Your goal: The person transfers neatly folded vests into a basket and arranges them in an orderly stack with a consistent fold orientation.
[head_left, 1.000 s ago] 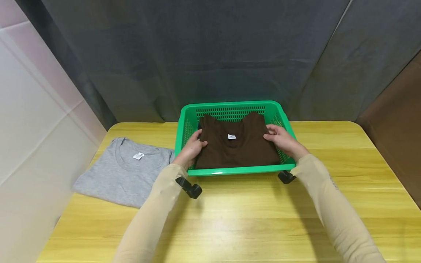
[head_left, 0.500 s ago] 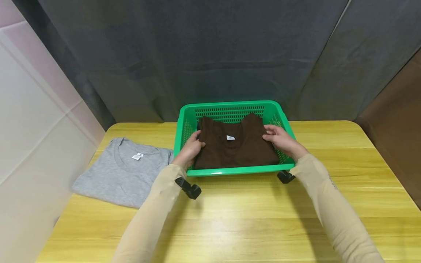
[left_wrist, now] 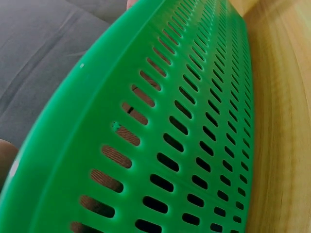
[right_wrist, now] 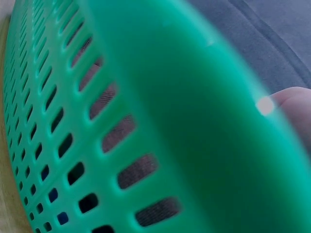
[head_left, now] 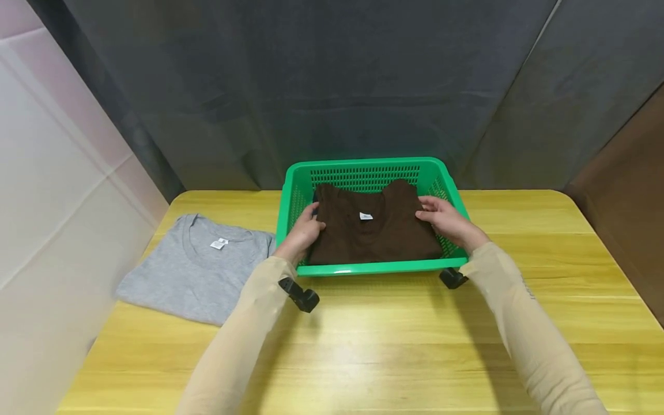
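Note:
A folded brown T-shirt (head_left: 368, 242) with a white neck label lies inside the green plastic basket (head_left: 373, 268). At the shirt's left edge, my left hand (head_left: 303, 232) holds the cloth, with its thumb on top. My right hand (head_left: 447, 222) pinches the opposite edge, its thumb also over the fabric. Both hands reach in over the basket's front corners. In the left wrist view, the slotted basket wall (left_wrist: 170, 145) hides nearly all of the hand. The right wrist view is likewise filled by the basket wall (right_wrist: 160, 97), with a bit of the right hand (right_wrist: 296, 109) beyond the rim.
To the left of the basket, a folded grey T-shirt (head_left: 192, 276) lies on the wooden table (head_left: 363, 346). Dark cloth (head_left: 321, 86) hangs behind the table. A white panel (head_left: 62, 173) stands on the left and a brown surface (head_left: 633, 190) on the right.
The brown T-shirt's shoulders sit slightly lower in the basket than a second ago. Both hands keep nearly the same place on it, and the grey T-shirt has not moved.

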The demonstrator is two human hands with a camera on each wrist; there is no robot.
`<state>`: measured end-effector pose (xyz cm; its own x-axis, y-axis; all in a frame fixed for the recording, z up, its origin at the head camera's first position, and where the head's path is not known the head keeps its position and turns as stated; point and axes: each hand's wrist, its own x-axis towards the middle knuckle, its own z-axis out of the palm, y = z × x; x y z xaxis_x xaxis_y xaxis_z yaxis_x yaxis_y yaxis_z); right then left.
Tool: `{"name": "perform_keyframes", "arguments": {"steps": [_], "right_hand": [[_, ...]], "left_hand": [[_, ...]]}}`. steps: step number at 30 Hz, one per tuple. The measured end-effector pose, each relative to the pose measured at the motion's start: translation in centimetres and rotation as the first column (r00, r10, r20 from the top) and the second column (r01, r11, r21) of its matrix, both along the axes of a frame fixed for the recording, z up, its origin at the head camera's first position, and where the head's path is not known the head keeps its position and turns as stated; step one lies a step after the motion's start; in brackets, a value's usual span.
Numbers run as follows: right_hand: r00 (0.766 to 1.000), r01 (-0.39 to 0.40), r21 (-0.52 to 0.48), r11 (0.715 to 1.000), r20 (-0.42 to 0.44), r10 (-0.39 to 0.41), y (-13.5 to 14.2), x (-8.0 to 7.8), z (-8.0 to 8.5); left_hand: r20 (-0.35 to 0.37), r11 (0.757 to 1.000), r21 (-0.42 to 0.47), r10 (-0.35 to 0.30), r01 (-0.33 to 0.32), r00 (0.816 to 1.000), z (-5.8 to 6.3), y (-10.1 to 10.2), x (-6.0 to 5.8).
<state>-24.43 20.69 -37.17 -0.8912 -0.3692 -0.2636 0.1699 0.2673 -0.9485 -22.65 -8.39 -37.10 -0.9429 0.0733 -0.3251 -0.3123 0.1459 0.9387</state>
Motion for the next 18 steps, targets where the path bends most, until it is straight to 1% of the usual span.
{"name": "perform_keyframes", "arguments": {"steps": [2,4,6,9,10,11,13,14,16,17,18], "right_hand": [[1.0,-0.001,0.009,1.0,0.003,0.001,-0.1,0.0,0.0],[1.0,0.001,0.018,1.0,0.007,-0.001,-0.1,0.0,0.0],[1.0,0.0,0.028,1.0,0.007,0.0,-0.2,0.0,0.0],[1.0,0.007,0.039,0.999,0.005,-0.007,-0.2,-0.1,0.0],[1.0,0.008,0.043,0.999,0.004,-0.008,-0.2,-0.2,0.0],[1.0,0.009,0.045,0.999,0.003,-0.009,-0.3,-0.2,0.0],[1.0,0.008,0.049,0.999,0.003,-0.009,-0.3,-0.3,-0.1],[1.0,0.005,0.047,0.999,0.003,-0.005,-0.3,-0.3,-0.1],[1.0,-0.009,0.038,0.999,0.003,0.009,-0.3,-0.4,-0.1],[1.0,-0.018,0.031,0.999,0.004,0.017,-0.3,-0.5,-0.2],[1.0,-0.028,0.031,0.999,0.002,0.028,-0.3,-0.5,-0.2]], "left_hand": [[-0.026,1.0,0.01,-0.011,0.012,1.0,-0.3,-0.3,0.1],[-0.086,1.0,0.004,-0.023,0.024,0.996,-3.0,-1.1,-1.5],[-0.105,0.998,-0.046,-0.039,0.034,0.994,-4.4,-1.5,-2.4],[-0.082,0.991,-0.128,-0.038,0.027,0.996,-4.1,-1.2,-2.7],[-0.073,0.989,-0.149,-0.035,0.023,0.997,-3.3,-1.0,-2.2],[-0.038,0.986,-0.164,-0.033,0.027,0.999,-1.8,-0.7,-1.4],[-0.025,0.985,-0.173,-0.033,0.028,0.999,-0.4,-0.3,-0.5],[-0.03,0.986,-0.164,-0.041,0.036,0.999,-0.5,-0.4,-0.3],[-0.054,0.984,-0.173,-0.051,0.041,0.997,-2.9,-1.0,-1.9],[-0.035,0.982,-0.183,-0.057,0.049,0.998,-3.5,-1.1,-2.5],[-0.039,0.98,-0.189,-0.062,0.054,0.997,-4.5,-1.4,-3.2]]}}
